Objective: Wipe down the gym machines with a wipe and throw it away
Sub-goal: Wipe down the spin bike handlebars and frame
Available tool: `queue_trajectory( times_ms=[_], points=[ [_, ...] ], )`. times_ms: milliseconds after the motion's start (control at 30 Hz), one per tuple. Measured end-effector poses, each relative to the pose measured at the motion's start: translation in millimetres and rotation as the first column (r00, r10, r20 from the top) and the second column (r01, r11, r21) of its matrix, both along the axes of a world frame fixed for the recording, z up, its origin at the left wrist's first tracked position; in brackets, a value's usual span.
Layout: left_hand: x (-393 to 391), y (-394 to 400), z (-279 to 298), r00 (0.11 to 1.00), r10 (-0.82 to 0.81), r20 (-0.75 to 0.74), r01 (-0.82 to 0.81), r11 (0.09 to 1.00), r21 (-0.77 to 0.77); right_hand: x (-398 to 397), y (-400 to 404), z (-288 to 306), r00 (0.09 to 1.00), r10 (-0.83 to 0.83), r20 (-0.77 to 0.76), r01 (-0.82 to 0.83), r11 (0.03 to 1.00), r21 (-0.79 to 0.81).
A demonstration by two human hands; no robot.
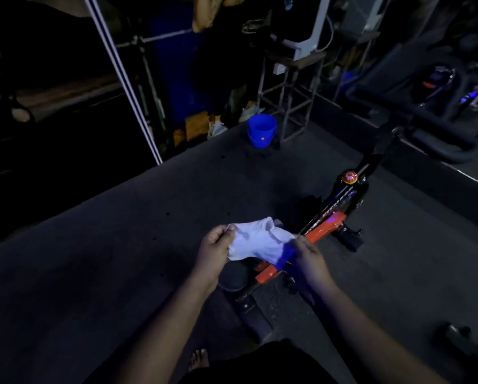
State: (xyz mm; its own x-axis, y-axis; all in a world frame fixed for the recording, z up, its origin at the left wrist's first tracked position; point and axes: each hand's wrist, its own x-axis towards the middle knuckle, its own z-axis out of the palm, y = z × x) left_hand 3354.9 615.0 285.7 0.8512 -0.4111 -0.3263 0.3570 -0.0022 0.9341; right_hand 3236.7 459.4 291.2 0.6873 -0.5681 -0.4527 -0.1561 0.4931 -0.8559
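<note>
A dim gym room with a dark grey matted floor (121, 245) filled the view. Far across the floor, a round blue plastic bucket (261, 130) stood just beside a bare metal-framed stand (293, 87). To the right, an exercise bike with a black frame and orange trim (326, 231) ran from the near centre toward the far right, a round red knob (349, 177) showing on its sloping frame and black curved handlebars (440, 145) rising at the far right. At the near centre, above the bike's saddle end, a crumpled white cloth wipe (260, 241) was held stretched between both hands, clear of the machine. The left hand (215, 250) pinched the wipe's left edge, its grip closed on the cloth between thumb and curled fingers. The right hand (307, 257) held the wipe's right corner, fingers folded around the cloth, with a blue cast of light on it. A bare foot (200, 357) rested on the floor at the near edge.
</note>
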Motion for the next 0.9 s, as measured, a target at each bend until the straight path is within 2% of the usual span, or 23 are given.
queue_trajectory(
  times_ms=[67,200,333,367,467,533,600,667,700,767,833,900],
  points=[
    [11.7,12.4,1.6,0.998,-0.053,-0.018,0.053,0.999,-0.009,0.3,26.8,1.2,0.999,-0.034,0.027,0.032,0.998,0.044],
    [28.5,36.7,5.1,0.981,-0.193,0.024,0.192,0.981,0.041,-0.5,71.1,12.1,0.992,-0.092,0.081,0.09,0.995,0.031],
    [30.7,48.2,8.9,0.969,-0.245,0.036,0.244,0.969,0.031,-14.3,88.6,26.5,0.966,-0.136,0.221,0.142,0.99,-0.013],
    [25.0,50.2,9.3,0.965,-0.26,0.015,0.26,0.965,0.023,-18.7,94.4,24.6,0.964,-0.178,0.199,0.18,0.984,0.006],
    [6.5,53.0,9.0,0.962,-0.265,-0.062,0.27,0.96,0.077,-21.9,111.1,23.2,0.976,-0.216,-0.024,0.217,0.976,0.008],
    [2.3,56.9,9.7,0.976,-0.219,0.006,0.216,0.969,0.122,-25.6,115.0,22.6,0.967,-0.246,-0.06,0.243,0.969,-0.048],
    [3.8,60.0,16.8,0.975,-0.186,0.125,0.169,0.977,0.133,-28.4,110.2,30.7,0.946,-0.322,-0.03,0.314,0.939,-0.142],
    [3.8,66.0,23.1,0.961,-0.222,0.167,0.188,0.962,0.199,-31.4,107.2,31.1,0.942,-0.326,-0.078,0.31,0.936,-0.169],
    [0.6,70.5,25.1,0.953,-0.243,0.181,0.2,0.953,0.228,-34.5,109.7,29.2,0.942,-0.326,-0.079,0.31,0.936,-0.166],
    [-7.7,78.0,25.2,0.947,-0.24,0.214,0.189,0.953,0.236,-39.5,116.1,21.9,0.957,-0.288,0.025,0.289,0.952,-0.105],
    [-14.0,84.2,27.5,0.959,-0.226,0.169,0.191,0.961,0.201,-46.5,125.6,18.5,0.97,-0.228,0.08,0.23,0.973,-0.01],
    [-18.8,91.9,26.0,0.974,-0.196,0.11,0.176,0.969,0.173,-52.7,139.1,16.1,0.979,-0.195,0.053,0.192,0.98,0.059]
  ],
)
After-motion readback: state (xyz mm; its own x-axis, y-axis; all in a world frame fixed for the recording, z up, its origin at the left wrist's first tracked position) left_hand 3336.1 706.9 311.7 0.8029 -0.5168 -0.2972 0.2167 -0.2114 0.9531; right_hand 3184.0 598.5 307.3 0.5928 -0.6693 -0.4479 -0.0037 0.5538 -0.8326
